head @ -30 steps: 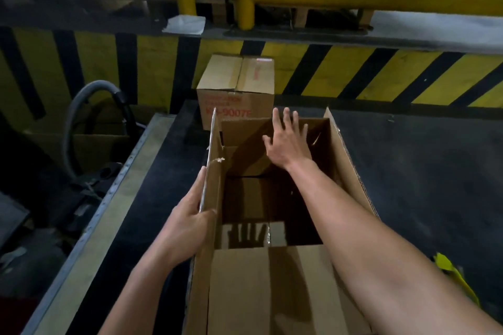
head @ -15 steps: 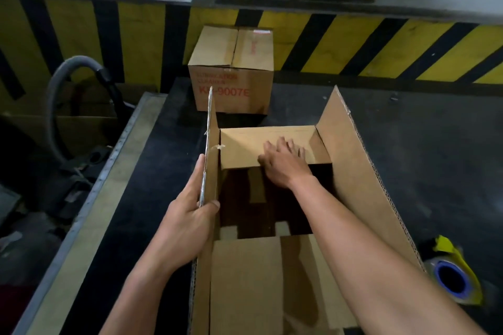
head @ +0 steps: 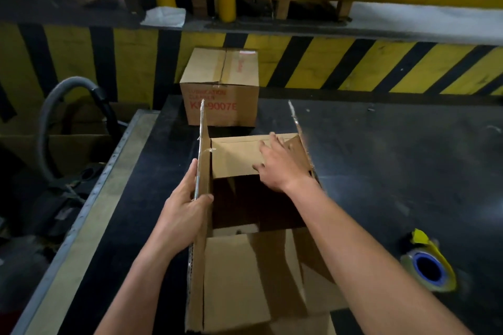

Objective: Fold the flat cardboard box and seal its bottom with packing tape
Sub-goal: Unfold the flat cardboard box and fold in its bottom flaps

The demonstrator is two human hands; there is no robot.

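On the dark tabletop (head: pixel 381 160), dead centre: cardboard box (head: pixel 234 275), brown corrugated, raw fluted edges. Pressing the far flap (head: pixel 236 156) lower than half a second back, right hand (head: pixel 280 168) flat and spread. Pinching the tall left flap (head: pixel 203 149) upright with the left hand (head: pixel 185 215). Means bottom half-closed, still untaped; glossy tape roll (head: pixel 428 270) off right.

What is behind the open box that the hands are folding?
A closed cardboard box with red print stands behind the open box on the black table. The open box's upright left flap covers a bit of that print.
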